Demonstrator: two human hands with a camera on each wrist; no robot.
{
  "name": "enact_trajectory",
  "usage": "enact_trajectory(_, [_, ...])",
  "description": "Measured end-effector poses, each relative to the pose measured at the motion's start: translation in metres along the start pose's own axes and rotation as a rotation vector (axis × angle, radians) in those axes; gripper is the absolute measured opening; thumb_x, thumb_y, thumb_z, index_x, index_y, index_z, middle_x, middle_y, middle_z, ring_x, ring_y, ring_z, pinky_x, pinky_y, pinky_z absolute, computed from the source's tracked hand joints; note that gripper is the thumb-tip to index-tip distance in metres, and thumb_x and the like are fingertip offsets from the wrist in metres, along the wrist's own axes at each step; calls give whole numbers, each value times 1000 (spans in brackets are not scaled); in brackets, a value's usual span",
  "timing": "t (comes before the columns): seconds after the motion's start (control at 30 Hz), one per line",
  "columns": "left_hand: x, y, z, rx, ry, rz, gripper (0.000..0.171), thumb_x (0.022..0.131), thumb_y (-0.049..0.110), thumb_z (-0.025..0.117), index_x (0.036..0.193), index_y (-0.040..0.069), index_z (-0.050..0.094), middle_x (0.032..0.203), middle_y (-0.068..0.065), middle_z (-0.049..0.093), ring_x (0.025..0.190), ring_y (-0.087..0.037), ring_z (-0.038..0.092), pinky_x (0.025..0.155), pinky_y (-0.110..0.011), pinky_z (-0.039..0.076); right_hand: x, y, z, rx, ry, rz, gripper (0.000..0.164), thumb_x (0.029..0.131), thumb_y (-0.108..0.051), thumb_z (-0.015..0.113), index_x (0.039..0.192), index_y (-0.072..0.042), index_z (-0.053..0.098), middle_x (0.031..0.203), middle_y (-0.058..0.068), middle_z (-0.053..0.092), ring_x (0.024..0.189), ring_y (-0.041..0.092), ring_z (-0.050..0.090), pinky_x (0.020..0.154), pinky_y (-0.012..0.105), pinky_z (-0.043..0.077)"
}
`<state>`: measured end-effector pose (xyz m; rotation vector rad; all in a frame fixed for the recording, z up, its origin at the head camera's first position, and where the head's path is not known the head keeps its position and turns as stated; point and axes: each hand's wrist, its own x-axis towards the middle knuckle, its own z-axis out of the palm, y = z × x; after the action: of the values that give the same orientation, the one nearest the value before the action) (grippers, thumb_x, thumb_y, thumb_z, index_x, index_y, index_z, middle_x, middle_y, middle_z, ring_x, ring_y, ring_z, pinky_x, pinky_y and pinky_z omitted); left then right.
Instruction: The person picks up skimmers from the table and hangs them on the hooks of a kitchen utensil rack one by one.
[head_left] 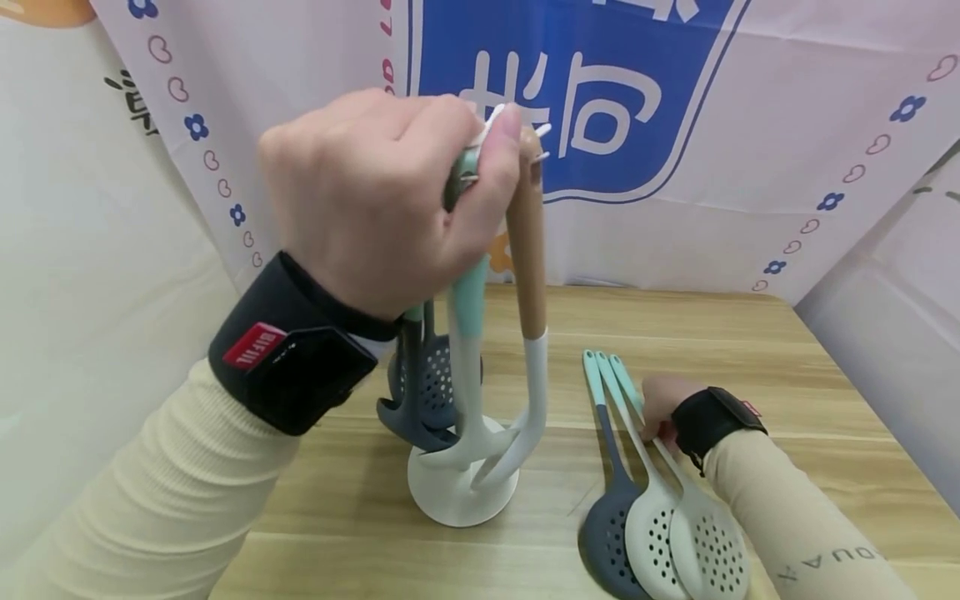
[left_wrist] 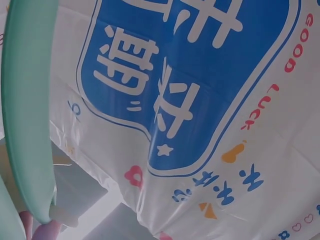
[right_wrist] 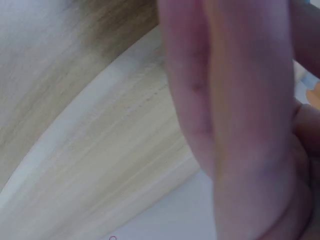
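Note:
A white utensil stand (head_left: 462, 504) carries several hanging kitchen utensils. My left hand (head_left: 382, 196) is wrapped round its top, with the thumb by the white hooks. Under that hand hang a mint-handled utensil (head_left: 468, 304), a wooden-handled white one (head_left: 528, 275), a dark ladle (head_left: 408, 417) and a dark skimmer (head_left: 438, 383). Mint handles (left_wrist: 30, 110) pass close by in the left wrist view. To the right, my right hand (head_left: 667, 404) grips the handle of a pale grey skimmer (head_left: 708, 542). Beside it lie a white skimmer (head_left: 652, 533) and a dark grey skimmer (head_left: 609, 525).
The wooden table (head_left: 337, 517) bears the stand and the skimmers. Behind it hangs a white printed cloth (head_left: 675, 242) with a blue sign pattern. Pale sheets (head_left: 82, 250) close off the left and right sides.

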<state>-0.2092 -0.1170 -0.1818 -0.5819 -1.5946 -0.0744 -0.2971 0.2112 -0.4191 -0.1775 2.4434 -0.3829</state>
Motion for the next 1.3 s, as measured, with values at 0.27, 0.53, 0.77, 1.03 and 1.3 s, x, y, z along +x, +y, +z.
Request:
enact_trajectory(0.27, [-4,-4,8,-119,91,-48,40,100,35,58,76,12,79,55,-3,63,45,-23,44,46,-35,22,-7,-9,-2,22,-39,33,14,89,-1,76,81,2,65,53,3,62,44,10,56,46,21,48])
enact_trajectory(0.53, [-3,-1,11,-126,116,-74,39,99,35,58,76,12,79,56,-3,65,46,-23,46,46,-35,23,-28,-15,-6,75,-53,26,18,92,-1,72,75,2,67,48,-2,54,42,7,50,46,19,44])
enact_trajectory(0.77, [-4,-1,10,-125,110,-97,40,99,35,57,74,11,78,54,-3,62,45,-22,41,47,-36,21,-24,-17,-5,31,-48,46,15,91,-3,73,79,0,64,53,1,60,45,9,55,46,19,47])
enact_trajectory(1.03, [-6,-1,13,-134,110,-104,39,99,35,57,77,12,80,60,-4,70,46,-23,46,46,-36,24,-25,-19,-4,-104,6,32,13,91,-1,72,87,-2,60,63,6,64,50,13,57,49,21,46])
enact_trajectory(1.3, [-6,-1,10,-147,95,-99,39,100,35,57,79,12,80,61,-4,70,46,-23,47,46,-35,25,-29,-19,-2,-151,99,-46,18,86,-1,78,84,-2,59,72,9,66,59,15,62,55,23,48])
